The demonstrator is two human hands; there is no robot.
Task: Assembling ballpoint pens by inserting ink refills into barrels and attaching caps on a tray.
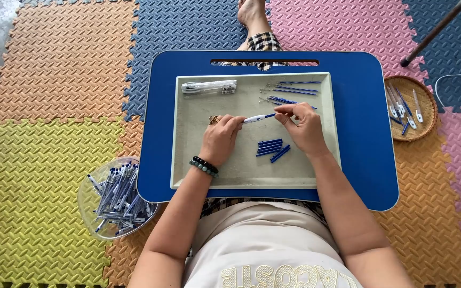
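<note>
fingers of the left hand are closed around a white pen, and fingertips of the right hand pinch its blue end, both above the middle of the grey tray. it looks like the step of joining pen parts; i judge the next move needs a straight, gentle push along the pen. small blue pieces lie in the tray just below the pen, thin refills near its far edge, white parts in its far left corner. the tray sits on a blue lap desk. left of the tray is a clear bowl of pens, right of it a woven basket. coloured foam mats cover the floor.
</note>
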